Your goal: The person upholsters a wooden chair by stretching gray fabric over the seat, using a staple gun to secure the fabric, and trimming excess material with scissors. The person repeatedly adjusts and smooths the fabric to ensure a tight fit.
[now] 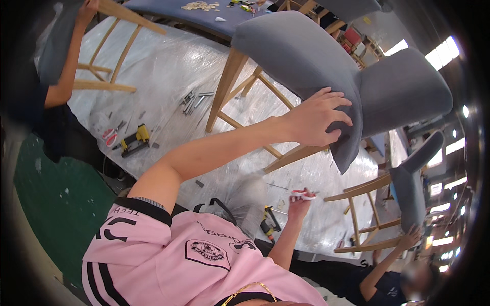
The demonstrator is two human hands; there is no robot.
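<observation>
A chair with a grey upholstered seat and back (pixel 301 48) and pale wooden legs stands before me on the plastic-covered table. My left hand (pixel 321 120) rests on it with fingers spread, against a loose flap of grey fabric (pixel 348 148) that hangs at the seat's corner near the backrest (pixel 403 92). Lower down, close to my body, my right hand (pixel 299 206) is closed around red-handled scissors (pixel 304 195). Their blades are hard to make out.
A yellow-black staple gun (pixel 135 140), red scissors (pixel 109 136) and metal staple strips (pixel 194 102) lie on the plastic wrap. Another staple gun (pixel 269 224) is near my right forearm. Co-workers handle chairs at left (pixel 115 56) and right (pixel 408 194). A blue-grey table (pixel 178 13) stands behind.
</observation>
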